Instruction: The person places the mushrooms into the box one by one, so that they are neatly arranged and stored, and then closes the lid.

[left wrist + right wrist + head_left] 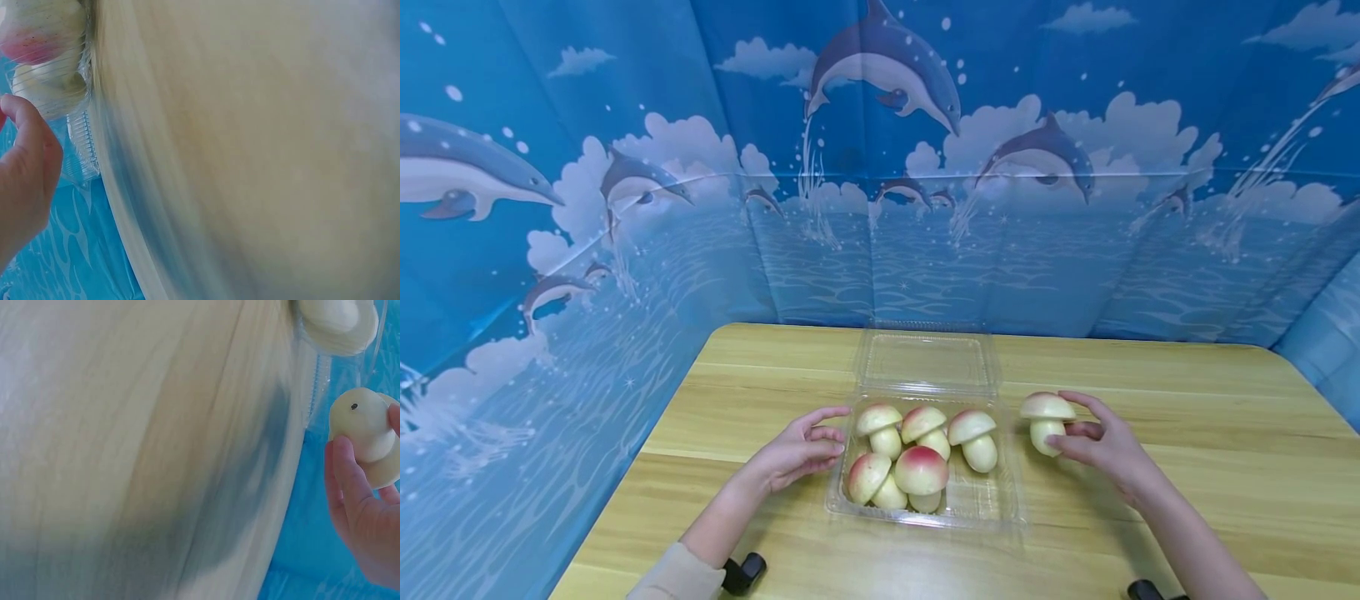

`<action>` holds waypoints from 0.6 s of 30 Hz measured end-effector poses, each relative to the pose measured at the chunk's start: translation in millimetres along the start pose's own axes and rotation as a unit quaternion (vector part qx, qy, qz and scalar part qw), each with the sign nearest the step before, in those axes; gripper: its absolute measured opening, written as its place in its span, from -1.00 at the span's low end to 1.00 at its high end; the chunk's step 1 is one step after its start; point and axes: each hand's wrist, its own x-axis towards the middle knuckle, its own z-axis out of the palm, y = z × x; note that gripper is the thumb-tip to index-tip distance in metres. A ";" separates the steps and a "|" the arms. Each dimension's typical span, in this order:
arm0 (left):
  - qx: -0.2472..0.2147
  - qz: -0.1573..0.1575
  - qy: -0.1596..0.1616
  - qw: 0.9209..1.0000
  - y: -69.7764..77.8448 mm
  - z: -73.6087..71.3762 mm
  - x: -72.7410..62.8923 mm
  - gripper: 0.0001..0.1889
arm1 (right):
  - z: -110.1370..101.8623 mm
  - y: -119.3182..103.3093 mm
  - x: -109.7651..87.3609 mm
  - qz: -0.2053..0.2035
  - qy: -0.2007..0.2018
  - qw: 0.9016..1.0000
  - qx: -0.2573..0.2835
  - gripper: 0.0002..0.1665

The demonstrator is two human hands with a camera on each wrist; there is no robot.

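Observation:
My right hand [1101, 450] pinches a toy mushroom [1047, 423] by its cap and pale stem, just right of a clear plastic box [988, 504]. In the right wrist view, the round stem end of this mushroom [359, 422] shows a small dark spot. Several more mushrooms sit in the box, among them one with a strongly red cap [921, 471] at the front and one [973, 437] at the back right. With loosely bent fingers, my left hand [801, 450] is at the left wall of the box, fingertips right at the rim. It holds nothing.
The transparent lid [925, 362] of the box is folded back toward the far side of the wooden table [760, 375]. Behind hangs a blue curtain [895, 267] with dolphins. Dark objects [745, 573] lie by both forearms at the near side.

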 end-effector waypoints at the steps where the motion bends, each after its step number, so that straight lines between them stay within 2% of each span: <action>1: 0.001 0.000 0.000 1.000 0.1 0.1 0.0 -0.32 | 0.6 -1.0 -0.4 -0.001 -0.001 1.000 0.002 -0.09; 18: 0.000 0.000 0.001 1.000 -0.2 0.5 -0.6 -0.32 | 6.9 -20.0 -12.5 -0.020 -0.027 0.999 0.000 -0.11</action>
